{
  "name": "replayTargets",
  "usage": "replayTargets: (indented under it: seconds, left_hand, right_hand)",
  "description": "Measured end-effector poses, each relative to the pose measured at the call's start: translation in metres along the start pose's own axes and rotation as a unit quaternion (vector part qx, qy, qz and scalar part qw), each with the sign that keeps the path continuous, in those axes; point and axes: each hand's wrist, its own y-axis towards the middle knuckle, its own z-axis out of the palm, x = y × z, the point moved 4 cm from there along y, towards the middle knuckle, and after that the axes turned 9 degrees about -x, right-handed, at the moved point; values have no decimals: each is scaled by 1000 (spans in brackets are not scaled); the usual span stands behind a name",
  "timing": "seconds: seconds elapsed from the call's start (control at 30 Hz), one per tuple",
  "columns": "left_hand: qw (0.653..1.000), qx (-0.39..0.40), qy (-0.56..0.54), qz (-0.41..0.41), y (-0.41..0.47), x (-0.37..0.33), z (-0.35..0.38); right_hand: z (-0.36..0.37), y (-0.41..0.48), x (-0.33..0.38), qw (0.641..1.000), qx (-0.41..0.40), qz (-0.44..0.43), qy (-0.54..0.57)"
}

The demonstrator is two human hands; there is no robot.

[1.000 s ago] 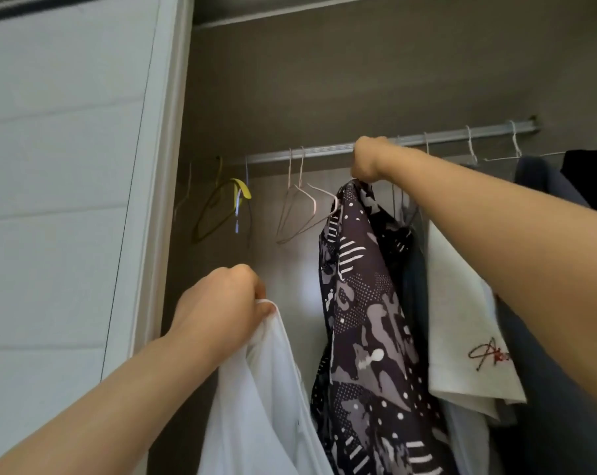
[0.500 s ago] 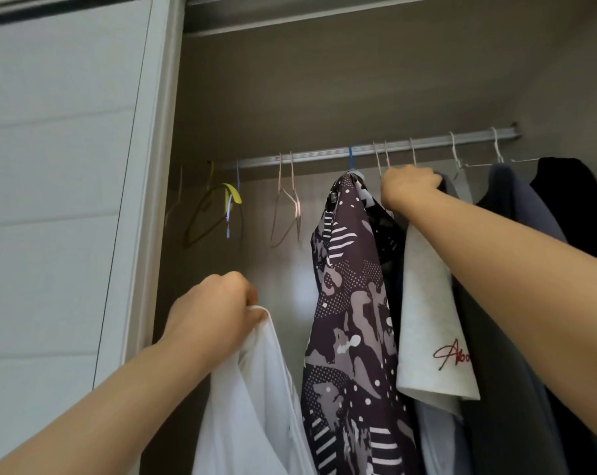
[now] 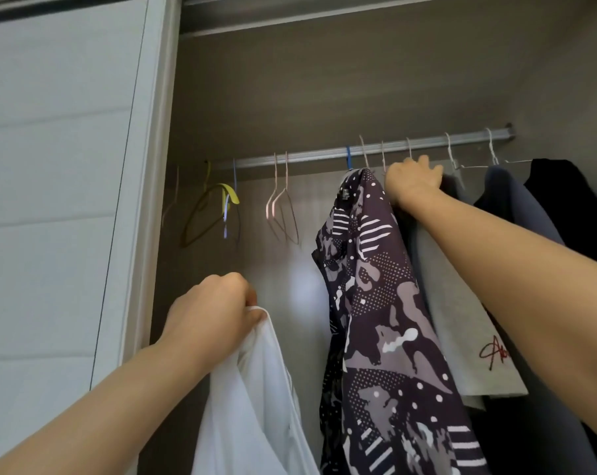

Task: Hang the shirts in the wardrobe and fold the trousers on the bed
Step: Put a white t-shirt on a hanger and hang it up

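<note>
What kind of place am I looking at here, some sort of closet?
Yes, most likely a home wardrobe. A metal rail runs across it with empty hangers and hung clothes, such as a patterned shirt. A sliding door stands at the left. The left hand holds a white shirt.

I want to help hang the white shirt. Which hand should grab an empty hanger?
Probably the right hand: it is up by the rail, while the left hand grips the white shirt.

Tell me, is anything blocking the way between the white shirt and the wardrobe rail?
Nothing visible. The left hand holds the white shirt below a bare rail stretch, between pink hangers and patterned shirt.
</note>
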Motion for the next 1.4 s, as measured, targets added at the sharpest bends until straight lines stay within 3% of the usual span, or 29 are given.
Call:
replayTargets:
  seconds: [0.33, 0.7, 0.97, 1.07, 1.33, 1.4]
  left_hand:
    - [1000, -13, -14, 12, -3, -4, -3]
    - [994, -76, -28, 70, -20, -14, -16]
    - [995, -95, -40, 18, -50, -29, -42]
    - [995, -90, -30, -10, -67, -35, -57]
    - [988, -129, 29, -82, -151, -60, -105]
    - [986, -121, 46, -107, -176, -64, -114]
  right_hand:
    - [-32, -7, 11, 990, -101, -10, 97]
    - [-85, -89, 27, 939, -39, -12, 341]
    - [-97, -209, 28, 854, -41, -48, 516]
    - [-106, -253, 21, 838, -52, -73, 538]
    - [-126, -346, -21, 753, 38, -127, 645]
    - [-132, -365, -32, 709, 65, -142, 688]
